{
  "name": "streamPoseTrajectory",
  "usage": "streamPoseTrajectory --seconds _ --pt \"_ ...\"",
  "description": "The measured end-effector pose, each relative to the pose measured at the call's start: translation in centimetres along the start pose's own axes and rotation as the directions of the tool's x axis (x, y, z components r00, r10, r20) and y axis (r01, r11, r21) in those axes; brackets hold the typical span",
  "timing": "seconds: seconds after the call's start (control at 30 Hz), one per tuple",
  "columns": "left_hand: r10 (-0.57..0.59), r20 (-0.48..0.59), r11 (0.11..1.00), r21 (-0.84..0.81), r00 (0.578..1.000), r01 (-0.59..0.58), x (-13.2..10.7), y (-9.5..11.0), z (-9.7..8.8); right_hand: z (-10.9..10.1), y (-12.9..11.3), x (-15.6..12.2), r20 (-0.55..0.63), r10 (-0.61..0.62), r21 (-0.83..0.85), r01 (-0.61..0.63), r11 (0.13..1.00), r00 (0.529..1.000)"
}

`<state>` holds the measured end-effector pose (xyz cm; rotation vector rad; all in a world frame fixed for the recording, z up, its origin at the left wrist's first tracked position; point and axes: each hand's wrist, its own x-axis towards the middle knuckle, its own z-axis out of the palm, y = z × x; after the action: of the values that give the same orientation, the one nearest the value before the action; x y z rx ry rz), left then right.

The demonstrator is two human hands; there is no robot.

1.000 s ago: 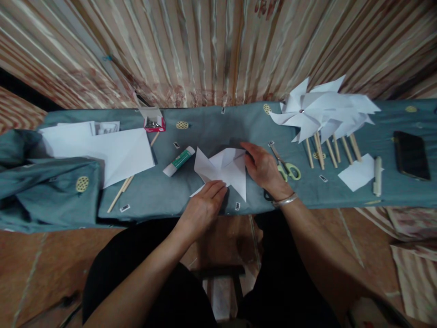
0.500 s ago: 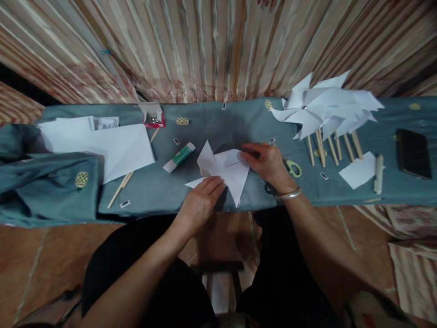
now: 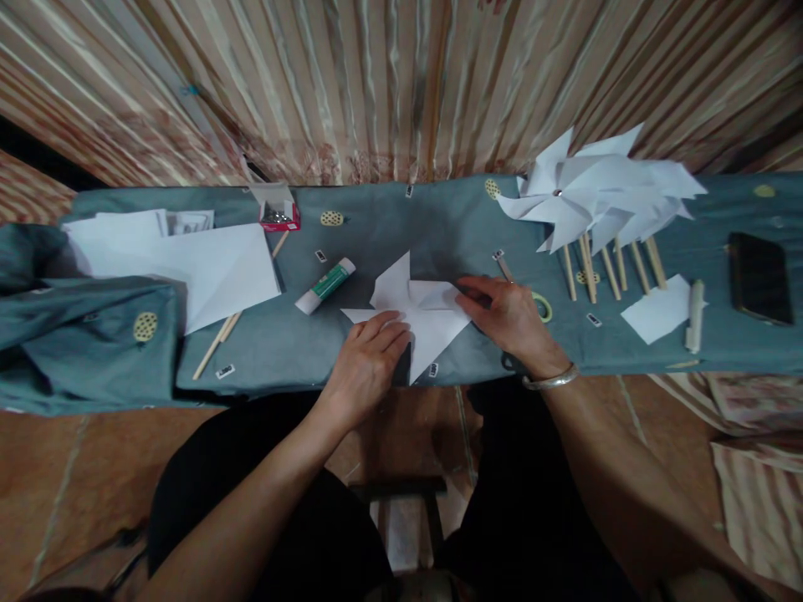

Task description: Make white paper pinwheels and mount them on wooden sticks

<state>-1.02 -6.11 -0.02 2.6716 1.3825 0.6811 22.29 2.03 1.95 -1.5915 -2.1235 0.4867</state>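
A white paper pinwheel (image 3: 423, 334) with folded points lies on the cloth in front of me, with no stick on it. My left hand (image 3: 370, 359) grips its left side, fingers together near the centre. On the right, my right hand (image 3: 511, 313) pinches the edge of another blade between thumb and fingers. Partly covered by that hand is a pair of scissors (image 3: 543, 307) with a green-and-black handle. A glue stick (image 3: 325, 286) with a green label rests to the left of the pinwheel.
Finished pinwheels (image 3: 590, 196) on wooden sticks are stacked at right, near a paper scrap (image 3: 657, 309), a white pen-like tool (image 3: 695, 316) and a phone (image 3: 760, 278). To the left are paper sheets (image 3: 219, 267), wooden sticks (image 3: 217, 344) and a red box (image 3: 279, 219) of small metal pieces.
The pinwheel has turned slightly, its top point shifting right and its bottom point left. My right hand has moved a little to the right with the blade edge.
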Motion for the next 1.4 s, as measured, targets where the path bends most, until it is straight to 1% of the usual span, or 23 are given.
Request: streamPoseTrajectory --seconds 0.2,0.33,0.53,0.67,0.77,0.87,0.93,1.0,1.03,1.1,1.3,1.4 --pt "-0.008 -0.013 1.0 0.003 1.0 0.008 0.2 0.2 0.2 -1.0 0.0 -1.4 0.046 0.077 0.033 -0.078 0.996 0.996" --pt "-0.005 0.007 1.0 0.007 1.0 0.005 0.6 0.4 0.1 -1.5 0.0 -2.2 0.077 0.106 0.038 -0.11 0.993 0.991" --pt "-0.011 0.041 1.0 0.009 0.999 0.011 1.6 0.5 0.4 -1.9 0.0 -3.2 0.111 0.096 0.008 -0.098 0.995 0.989" --pt "0.006 0.063 1.0 0.011 0.998 -0.007 2.1 0.6 0.6 -1.9 0.2 -3.7 0.119 0.084 0.0 -0.084 0.996 0.989" --pt "-0.003 0.082 1.0 -0.002 0.997 0.003 2.3 0.7 0.8 -1.9 0.3 -3.9 0.125 0.073 -0.005 -0.073 0.997 0.99" --pt "-0.017 0.07 1.0 -0.019 0.997 0.019 2.4 0.6 1.0 -1.9 0.6 -4.1 0.126 0.064 -0.033 -0.06 0.998 0.99" --pt "-0.025 0.06 0.999 -0.033 0.998 0.027 2.6 0.5 1.2 -2.1 0.7 -4.3 0.085 0.026 -0.074 -0.02 0.997 0.996" --pt "-0.028 0.066 0.998 -0.049 0.997 0.031 2.7 0.3 1.1 -2.3 0.8 -4.6 0.008 -0.046 -0.105 0.047 0.993 0.999" --pt "-0.03 0.075 0.998 -0.057 0.997 0.034 2.8 0.2 1.1 -2.5 0.8 -4.7 -0.029 -0.087 -0.106 0.083 0.991 0.996" --pt "-0.035 0.095 0.997 -0.07 0.995 0.042 2.9 0.1 1.0 -2.9 0.6 -5.1 -0.062 -0.152 -0.08 0.147 0.986 0.987" --pt "-0.043 0.095 0.996 -0.074 0.995 0.05 2.9 -0.2 0.9 -3.5 -0.4 -6.1 -0.031 -0.273 0.008 0.273 0.962 0.961" --pt "-0.042 0.088 0.996 -0.073 0.995 0.048 3.0 -0.2 0.9 -3.2 -0.5 -6.4 0.025 -0.319 0.024 0.318 0.948 0.948"
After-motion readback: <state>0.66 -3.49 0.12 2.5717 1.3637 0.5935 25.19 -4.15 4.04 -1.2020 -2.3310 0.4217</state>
